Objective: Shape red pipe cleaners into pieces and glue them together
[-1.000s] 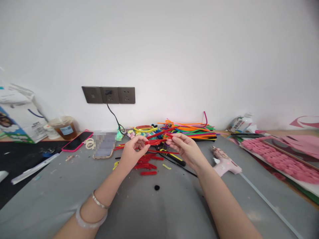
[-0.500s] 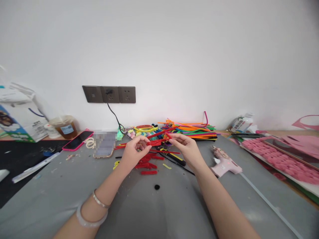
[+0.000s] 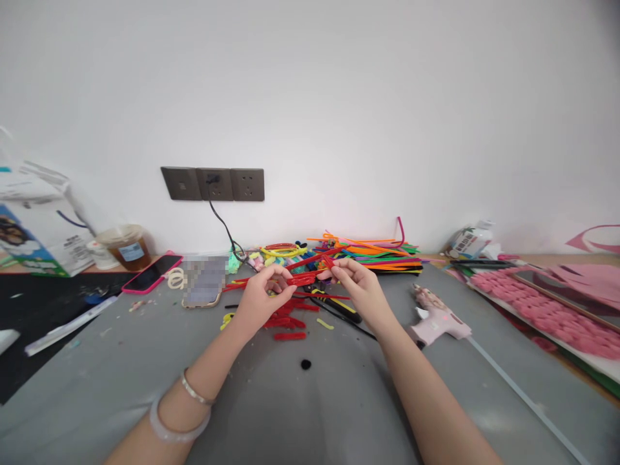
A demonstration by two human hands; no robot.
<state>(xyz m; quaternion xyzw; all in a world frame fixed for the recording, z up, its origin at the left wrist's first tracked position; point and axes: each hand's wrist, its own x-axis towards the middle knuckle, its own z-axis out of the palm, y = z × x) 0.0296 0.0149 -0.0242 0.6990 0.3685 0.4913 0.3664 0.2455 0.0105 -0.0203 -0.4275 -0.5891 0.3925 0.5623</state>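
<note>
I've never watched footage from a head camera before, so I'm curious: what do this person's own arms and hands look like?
Both the left hand and the right hand are bare, without gloves, and no sleeves show on the forearms. The left wrist wears two rings: a thin, silvery bracelet and a thicker, pale, smooth bangle. Nothing is worn on the right forearm.

A plain pale wall (image 3: 368, 116) fills the upper view, with three dark socket plates (image 3: 213, 184) side by side, a black plug in the middle one; below stands a grey-topped table (image 3: 310, 413) with a wood-toned back edge; soft, even light leaves a dull sheen, perhaps from overhead.
</note>
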